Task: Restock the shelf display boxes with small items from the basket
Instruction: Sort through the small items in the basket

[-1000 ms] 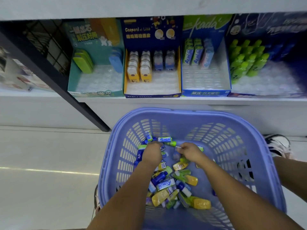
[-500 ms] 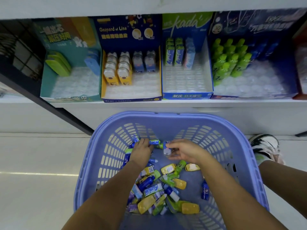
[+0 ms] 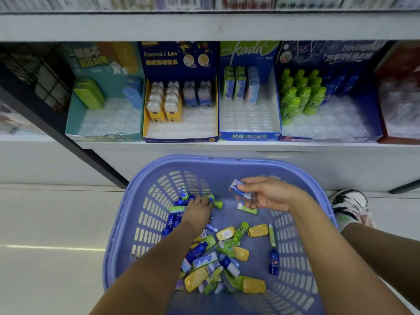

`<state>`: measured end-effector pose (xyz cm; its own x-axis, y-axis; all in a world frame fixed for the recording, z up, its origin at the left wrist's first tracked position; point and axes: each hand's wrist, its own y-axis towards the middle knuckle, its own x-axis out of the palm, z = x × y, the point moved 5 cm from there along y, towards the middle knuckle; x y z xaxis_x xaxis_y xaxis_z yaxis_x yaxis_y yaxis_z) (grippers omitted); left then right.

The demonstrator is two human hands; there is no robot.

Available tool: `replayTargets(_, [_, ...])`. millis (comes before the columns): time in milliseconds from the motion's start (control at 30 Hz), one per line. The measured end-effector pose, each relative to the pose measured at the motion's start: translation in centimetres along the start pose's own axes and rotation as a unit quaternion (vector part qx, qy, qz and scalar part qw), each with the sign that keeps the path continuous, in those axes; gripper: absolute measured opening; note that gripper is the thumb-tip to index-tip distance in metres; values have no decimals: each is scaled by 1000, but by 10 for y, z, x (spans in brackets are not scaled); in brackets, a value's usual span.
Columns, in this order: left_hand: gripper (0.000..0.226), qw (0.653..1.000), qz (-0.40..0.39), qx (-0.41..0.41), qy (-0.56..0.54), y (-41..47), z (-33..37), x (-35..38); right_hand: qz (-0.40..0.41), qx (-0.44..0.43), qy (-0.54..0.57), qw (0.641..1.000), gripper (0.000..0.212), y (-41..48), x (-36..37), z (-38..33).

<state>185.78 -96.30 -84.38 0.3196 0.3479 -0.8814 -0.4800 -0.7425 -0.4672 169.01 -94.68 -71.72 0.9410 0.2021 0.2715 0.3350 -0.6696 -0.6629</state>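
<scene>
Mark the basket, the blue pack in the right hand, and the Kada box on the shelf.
basket (image 3: 218,161): head view, on the far rim.
blue pack (image 3: 236,188): head view, on its middle, pinched by the right hand (image 3: 268,197).
Kada box (image 3: 248,136): head view, on the labelled front wall.

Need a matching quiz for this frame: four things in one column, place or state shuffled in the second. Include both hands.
Column A
1. right hand
2. left hand
3. green bottles
4. lone dark blue bottle

Column B
a. standing in rows in the dark blue display box at the right of the shelf
b. pinching a blue-and-white item above the basket floor
c. lying near the basket's right wall
d. low in the basket, fingers among the loose items at its far left

Pairs: 1-b, 2-d, 3-a, 4-c
</scene>
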Motion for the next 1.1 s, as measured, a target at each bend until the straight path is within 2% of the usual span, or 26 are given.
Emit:
replayTargets(133, [36,998,-23,-46,-35,1,-1,-4,-12,-42,-85,995,17,-19,10,-23])
replayTargets(200, [34,989,-6,-86,-122,-2,0,-10,-7,-77,-111,991,14,-28,19,-39])
replayTargets(267, [28,960,16,-113,-255,-8,3,-28,19,-123,-103,987,18,-36,27,-58])
replayTargets(333, [27,908,46,-106,-402,-12,4,-51,33,-186,-84,978,20,-45,34,-79])
replayTargets(400, [46,858,66,-107,-497,-20,-3,-78,42,-252,-71,964,22,-54,41,-98])
replayTargets(467, [43,799,67,-107,-587,-33,-13,-103,89,-309,-80,944,22,-59,46,-115])
replayTargets(500, [35,754,73,-100,-645,-40,-18,-114,132,-333,-92,929,22,-60,47,-124])
replayTargets(567, [20,626,74,-77,-772,-57,-29,-134,228,-373,-116,892,20,-61,48,-142])
replayTargets(600, [16,575,79,-61,-812,-66,-35,-144,270,-392,-136,869,20,-61,50,-152])
replayTargets(633, [15,553,95,-48,-826,-74,-42,-153,304,-411,-168,843,19,-60,53,-163])
replayTargets(700, [16,564,137,-35,-814,-88,-56,-170,346,-441,-250,789,16,-53,65,-183])
replayTargets(767, [16,575,180,-30,-797,-99,-68,-182,360,-452,-315,753,18,-38,79,-200])
replayTargets(900, [5,566,229,-46,-790,-116,-91,-186,353,-401,-422,733,23,-1,96,-214])
replayTargets(1033, [13,587,241,-59,-771,-125,-109,-184,347,-357,-513,699,21,17,101,-217])
replayTargets(1100, [9,585,242,-63,-771,-125,-115,-183,346,-348,-537,686,21,20,102,-220])
